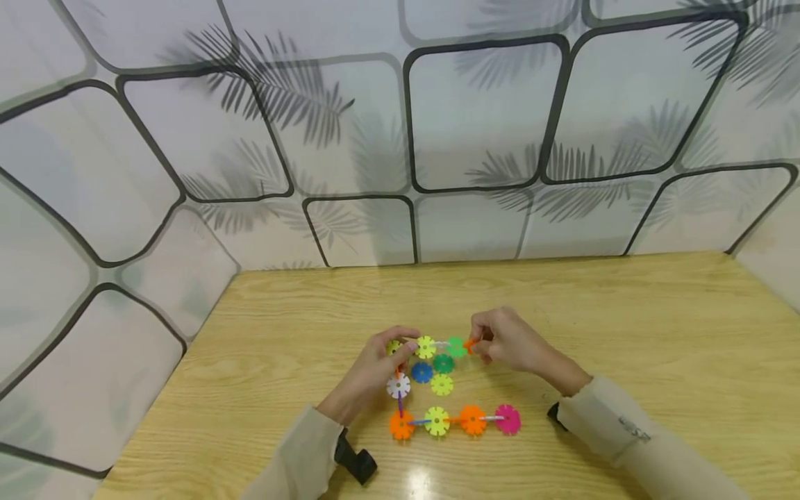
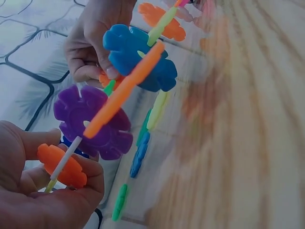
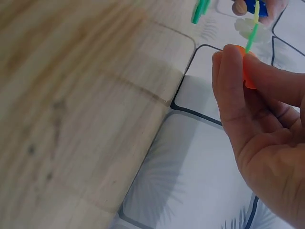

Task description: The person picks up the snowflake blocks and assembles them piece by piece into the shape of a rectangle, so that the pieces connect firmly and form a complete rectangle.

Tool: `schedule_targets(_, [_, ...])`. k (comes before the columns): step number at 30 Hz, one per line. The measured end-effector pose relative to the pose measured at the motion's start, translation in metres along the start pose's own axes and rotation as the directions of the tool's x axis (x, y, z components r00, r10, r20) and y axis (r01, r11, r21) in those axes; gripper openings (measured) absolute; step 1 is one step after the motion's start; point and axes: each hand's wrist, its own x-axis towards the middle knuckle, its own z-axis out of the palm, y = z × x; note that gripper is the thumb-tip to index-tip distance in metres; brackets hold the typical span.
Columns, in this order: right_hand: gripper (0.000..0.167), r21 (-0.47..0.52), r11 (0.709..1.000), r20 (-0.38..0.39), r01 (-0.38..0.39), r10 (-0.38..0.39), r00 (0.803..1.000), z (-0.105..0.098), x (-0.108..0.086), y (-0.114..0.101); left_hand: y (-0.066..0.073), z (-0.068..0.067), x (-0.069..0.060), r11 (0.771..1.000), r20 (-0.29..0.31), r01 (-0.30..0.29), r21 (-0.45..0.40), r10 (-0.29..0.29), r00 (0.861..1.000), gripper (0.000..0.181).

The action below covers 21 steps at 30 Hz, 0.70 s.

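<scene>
A chain of notched plastic flower discs joined by thin sticks bends in a C shape before me. My left hand (image 1: 375, 362) grips its far-left corner, at a yellow disc (image 1: 392, 347) partly hidden by the thumb. Along the far row follow another yellow disc (image 1: 426, 347) and a green disc (image 1: 455, 347). At that row's right end my right hand (image 1: 509, 340) pinches an orange disc (image 3: 249, 76) between thumb and fingers. Down the left side hangs a white disc (image 1: 398, 385), then an orange disc (image 1: 402, 425). The near row ends in a pink disc (image 1: 508, 419).
Inside the C lie a blue disc (image 1: 421, 373), a dark green disc (image 1: 444, 363) and a yellow-green disc (image 1: 442, 385), unjoined by sticks. All this is on a wooden table (image 1: 656, 326). A patterned wall (image 1: 475, 118) rises behind it.
</scene>
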Motion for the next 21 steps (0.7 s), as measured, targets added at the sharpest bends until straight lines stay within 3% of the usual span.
schedule_targets(9, [0.031, -0.029, 1.0, -0.019, 0.01, -0.011, 1.0, -0.001, 0.002, -0.001, 0.001, 0.005, -0.001, 0.999, 0.002, -0.028, -0.043, 0.028, 1.0, 0.029])
schedule_targets(17, [0.021, 0.067, 0.996, -0.001, -0.055, 0.055, 0.998, -0.006, 0.003, 0.0, 0.003, -0.009, 0.001, 1.0, 0.089, -0.017, -0.014, 0.018, 0.996, 0.033])
schedule_targets(21, [0.017, 0.1, 0.993, 0.023, -0.064, 0.062, 0.998, -0.007, 0.005, 0.0, 0.002, -0.014, 0.001, 0.998, 0.109, -0.023, -0.055, 0.029, 0.994, 0.034])
